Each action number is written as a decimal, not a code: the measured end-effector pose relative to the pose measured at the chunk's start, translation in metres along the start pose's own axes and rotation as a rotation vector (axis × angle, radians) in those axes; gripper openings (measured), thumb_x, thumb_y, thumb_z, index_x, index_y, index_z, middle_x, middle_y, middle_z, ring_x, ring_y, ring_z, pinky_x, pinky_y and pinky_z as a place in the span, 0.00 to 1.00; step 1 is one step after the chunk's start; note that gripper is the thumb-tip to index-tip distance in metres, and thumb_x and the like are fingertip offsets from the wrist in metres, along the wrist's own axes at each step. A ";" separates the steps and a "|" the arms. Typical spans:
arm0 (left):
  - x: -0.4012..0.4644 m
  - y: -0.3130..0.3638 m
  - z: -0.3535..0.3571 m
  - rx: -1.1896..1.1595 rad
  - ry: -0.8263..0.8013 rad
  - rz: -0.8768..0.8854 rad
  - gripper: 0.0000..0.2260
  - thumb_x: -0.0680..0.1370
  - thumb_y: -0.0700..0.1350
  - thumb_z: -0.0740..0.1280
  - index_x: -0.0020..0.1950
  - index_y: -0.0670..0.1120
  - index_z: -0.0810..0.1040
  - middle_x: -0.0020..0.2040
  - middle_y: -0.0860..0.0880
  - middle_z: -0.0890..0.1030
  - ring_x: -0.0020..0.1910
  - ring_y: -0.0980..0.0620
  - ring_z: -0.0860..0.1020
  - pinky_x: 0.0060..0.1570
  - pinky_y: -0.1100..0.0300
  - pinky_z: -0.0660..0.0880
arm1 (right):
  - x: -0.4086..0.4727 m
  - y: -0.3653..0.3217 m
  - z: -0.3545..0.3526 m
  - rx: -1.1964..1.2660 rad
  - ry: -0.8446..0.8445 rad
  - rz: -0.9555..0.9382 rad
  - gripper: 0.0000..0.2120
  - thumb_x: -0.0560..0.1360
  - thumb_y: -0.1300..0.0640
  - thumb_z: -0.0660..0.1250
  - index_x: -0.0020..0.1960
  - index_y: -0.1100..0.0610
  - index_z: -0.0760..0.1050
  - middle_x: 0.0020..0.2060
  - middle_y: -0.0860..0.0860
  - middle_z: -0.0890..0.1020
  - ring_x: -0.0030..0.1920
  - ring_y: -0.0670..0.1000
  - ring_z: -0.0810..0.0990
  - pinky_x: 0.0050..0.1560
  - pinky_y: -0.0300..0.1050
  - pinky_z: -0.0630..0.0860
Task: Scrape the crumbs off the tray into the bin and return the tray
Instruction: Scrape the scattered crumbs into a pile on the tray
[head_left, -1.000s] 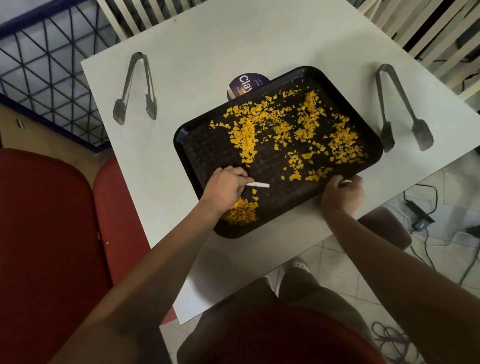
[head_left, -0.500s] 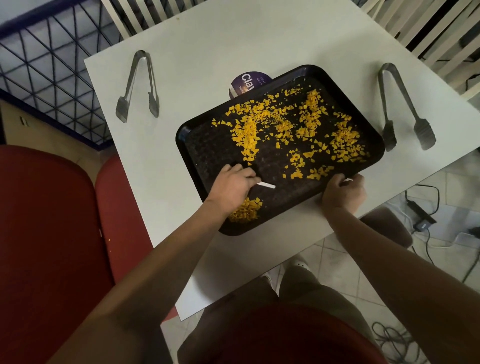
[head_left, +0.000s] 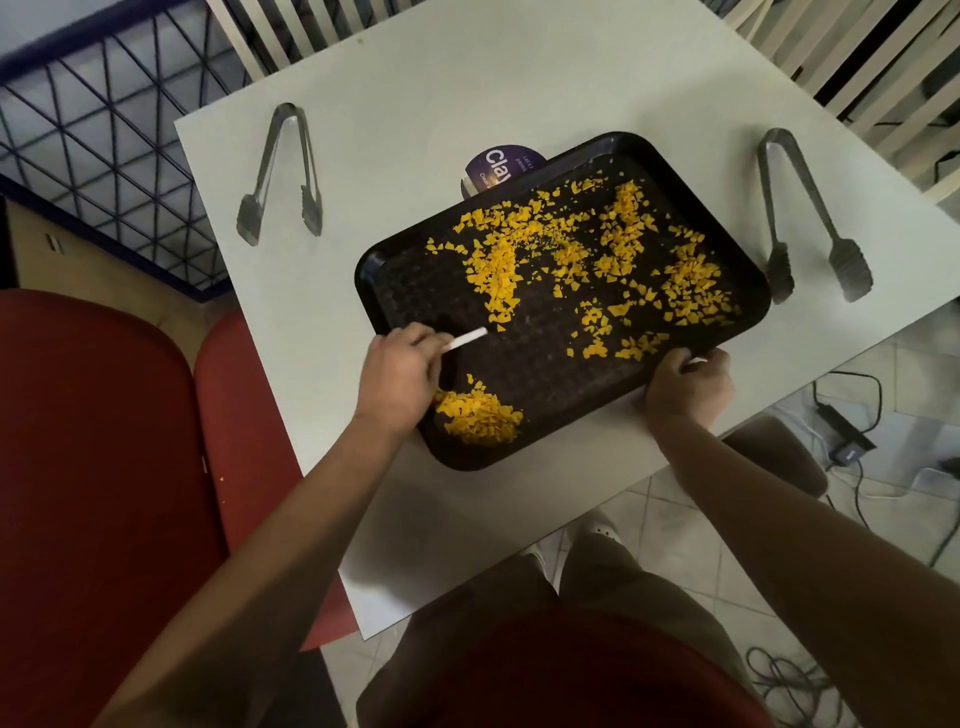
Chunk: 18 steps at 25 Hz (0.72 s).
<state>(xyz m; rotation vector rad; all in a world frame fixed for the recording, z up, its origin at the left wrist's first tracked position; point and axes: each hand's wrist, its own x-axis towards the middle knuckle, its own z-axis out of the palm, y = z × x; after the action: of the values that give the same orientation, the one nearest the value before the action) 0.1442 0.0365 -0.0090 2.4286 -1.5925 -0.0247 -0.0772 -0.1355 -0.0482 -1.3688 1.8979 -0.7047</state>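
Head view: crumbs half-gathered on the tray

Black tray (head_left: 410, 296) lies on the white table (head_left: 415, 104). Over its near-left part the left hand (head_left: 400, 374) pinches a white scraper (head_left: 467, 339); a yellow crumb pile (head_left: 480, 415) sits just below. The right hand (head_left: 685, 387) grips the tray's near-right rim. Loose crumbs (head_left: 597, 249) cover the tray's far half.

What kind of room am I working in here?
Probably a casual dining or canteen-style corner: a white table with red seats beside it, slatted chairs behind, and two metal serving tongs flanking the black tray.
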 end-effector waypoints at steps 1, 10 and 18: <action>0.000 -0.002 0.000 -0.025 -0.041 -0.134 0.10 0.75 0.39 0.65 0.53 0.44 0.82 0.46 0.45 0.81 0.42 0.41 0.79 0.44 0.53 0.71 | 0.000 0.000 0.000 -0.006 0.001 -0.002 0.15 0.78 0.55 0.58 0.58 0.65 0.72 0.48 0.63 0.80 0.50 0.60 0.79 0.47 0.45 0.71; -0.003 0.007 0.007 0.089 -0.346 -0.003 0.15 0.80 0.43 0.59 0.64 0.50 0.76 0.59 0.49 0.77 0.58 0.45 0.75 0.53 0.54 0.64 | 0.000 0.000 0.000 -0.018 -0.006 -0.001 0.16 0.77 0.54 0.58 0.59 0.64 0.72 0.49 0.63 0.80 0.51 0.61 0.78 0.51 0.49 0.73; -0.017 0.001 0.005 0.172 -0.082 0.197 0.13 0.71 0.43 0.61 0.48 0.48 0.84 0.43 0.50 0.83 0.41 0.49 0.76 0.39 0.58 0.58 | -0.001 -0.002 -0.001 -0.022 0.011 -0.007 0.15 0.78 0.55 0.58 0.59 0.65 0.72 0.50 0.63 0.80 0.52 0.61 0.78 0.50 0.47 0.72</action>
<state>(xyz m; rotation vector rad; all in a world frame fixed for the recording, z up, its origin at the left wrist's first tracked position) 0.1357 0.0505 -0.0161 2.4095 -1.9374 0.0497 -0.0767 -0.1349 -0.0458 -1.3888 1.9152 -0.6984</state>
